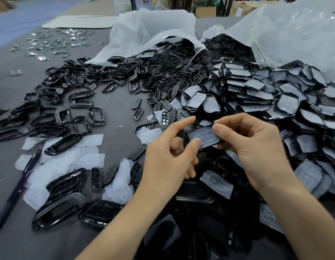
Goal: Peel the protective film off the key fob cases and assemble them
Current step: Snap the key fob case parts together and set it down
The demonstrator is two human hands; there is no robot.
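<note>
Your left hand holds a black case above the near middle of the grey table. The thumb presses on the case's left end, the lower fingers curl behind it, and the forefinger sticks out free. A cloudy film with three dimples covers its face. Your right hand pinches the case's far right edge between thumb and forefinger; you cannot tell whether that pinch takes the film alone. More covered cases are heaped on the right and bare black frames spread to the left. Peeled films lie near left beside a pen, and two plastic bags spill parts at the far side.
</note>
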